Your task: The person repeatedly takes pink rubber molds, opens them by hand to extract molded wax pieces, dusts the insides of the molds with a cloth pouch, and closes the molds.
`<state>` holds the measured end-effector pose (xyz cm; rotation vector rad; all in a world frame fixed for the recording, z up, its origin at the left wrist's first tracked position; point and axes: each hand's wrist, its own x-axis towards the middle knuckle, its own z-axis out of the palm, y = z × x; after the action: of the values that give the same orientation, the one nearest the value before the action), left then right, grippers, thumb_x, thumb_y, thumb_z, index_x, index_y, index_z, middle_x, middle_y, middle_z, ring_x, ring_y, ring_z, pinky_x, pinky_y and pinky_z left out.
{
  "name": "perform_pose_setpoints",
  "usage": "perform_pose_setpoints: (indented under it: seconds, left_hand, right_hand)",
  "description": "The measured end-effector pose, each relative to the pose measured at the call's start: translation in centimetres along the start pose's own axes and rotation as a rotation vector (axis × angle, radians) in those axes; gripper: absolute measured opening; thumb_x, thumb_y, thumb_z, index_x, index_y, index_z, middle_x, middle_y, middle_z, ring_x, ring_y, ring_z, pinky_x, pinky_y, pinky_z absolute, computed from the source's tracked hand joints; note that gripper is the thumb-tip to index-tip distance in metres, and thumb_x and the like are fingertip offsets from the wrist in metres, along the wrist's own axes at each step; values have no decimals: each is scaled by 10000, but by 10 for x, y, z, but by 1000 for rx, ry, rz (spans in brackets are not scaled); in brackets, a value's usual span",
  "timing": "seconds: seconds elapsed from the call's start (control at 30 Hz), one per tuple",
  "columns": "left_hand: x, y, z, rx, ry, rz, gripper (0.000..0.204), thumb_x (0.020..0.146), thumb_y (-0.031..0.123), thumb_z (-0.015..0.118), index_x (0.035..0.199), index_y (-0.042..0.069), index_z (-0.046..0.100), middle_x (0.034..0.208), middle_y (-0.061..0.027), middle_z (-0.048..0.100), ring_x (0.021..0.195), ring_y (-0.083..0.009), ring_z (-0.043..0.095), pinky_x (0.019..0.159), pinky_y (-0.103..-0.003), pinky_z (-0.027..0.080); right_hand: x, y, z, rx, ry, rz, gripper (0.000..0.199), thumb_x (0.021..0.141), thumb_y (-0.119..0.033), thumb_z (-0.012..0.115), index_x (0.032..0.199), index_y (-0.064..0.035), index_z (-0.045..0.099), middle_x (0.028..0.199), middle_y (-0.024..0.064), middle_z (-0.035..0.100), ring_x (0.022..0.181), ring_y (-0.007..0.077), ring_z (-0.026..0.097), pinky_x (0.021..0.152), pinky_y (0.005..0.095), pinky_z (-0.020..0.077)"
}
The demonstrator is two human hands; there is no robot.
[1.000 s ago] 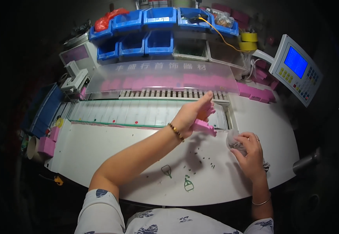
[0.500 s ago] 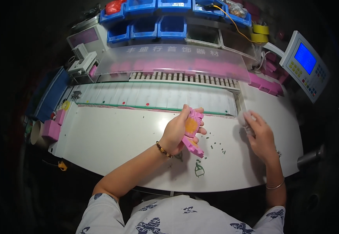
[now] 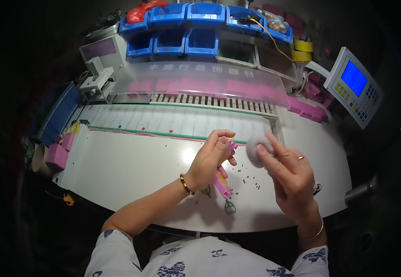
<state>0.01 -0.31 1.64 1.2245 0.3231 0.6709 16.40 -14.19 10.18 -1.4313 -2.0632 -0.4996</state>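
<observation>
My left hand (image 3: 212,157) grips a long pink plastic strip (image 3: 222,184), held upright just above the white table (image 3: 131,171). My right hand (image 3: 288,171) holds a small round translucent container (image 3: 257,150) close to the strip's top end. The two hands almost touch over the middle of the table. Several tiny dark parts (image 3: 249,177) lie scattered on the table between and below the hands. Two small dark metal clips (image 3: 229,206) lie near the front edge under the strip.
A slotted white feeder tray (image 3: 177,122) with a pink-tinted clear cover (image 3: 200,85) runs across the back. Blue bins (image 3: 186,27) stand behind it. A control panel with a blue screen (image 3: 355,85) sits at the right, pink blocks (image 3: 56,154) at the left.
My left hand has drawn the pink strip back from the tray toward the table's middle. My right hand has lifted the round container off the table up to the strip.
</observation>
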Motion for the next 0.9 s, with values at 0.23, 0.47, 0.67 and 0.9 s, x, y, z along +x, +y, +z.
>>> perform_pose_setpoints:
  seconds: [0.23, 0.47, 0.67, 0.9]
  left_hand:
    - [4, 8, -2, 94, 32, 238, 369, 998, 320, 500, 1240, 64, 390, 1021, -107, 593, 788, -151, 646, 616, -240, 518]
    - [16, 25, -37, -378, 303, -42, 400, 997, 457, 433, 1078, 65, 444, 1077, -130, 593, 762, -267, 693, 711, -443, 605]
    - [9, 5, -27, -447, 78, -49, 166, 924, 170, 639, 975, 107, 495, 1202, -108, 555, 1139, -256, 594, 949, -414, 527]
    - [-6, -6, -8, -240, -127, 129, 217, 858, 85, 703, 959, 125, 514, 1307, -112, 496, 1163, -202, 547, 985, -370, 473]
  right_hand:
    - [-30, -21, 25, 34, -368, -4, 448, 742, -67, 609, 1181, -143, 646, 1285, 107, 592, 902, 252, 613, 834, 373, 457]
    - [-71, 42, 15, -219, -398, 265, 491, 722, 39, 576, 1181, -122, 643, 1289, 114, 591, 948, 299, 590, 844, 401, 419]
    - [-62, 53, 20, 67, -320, 390, 503, 696, 17, 693, 1183, -83, 621, 1280, 94, 580, 1009, 271, 576, 847, 363, 433]
    - [-9, 13, 62, 1232, -160, 709, 510, 700, -75, 837, 1113, -81, 538, 1116, 11, 585, 1032, 99, 549, 792, 247, 449]
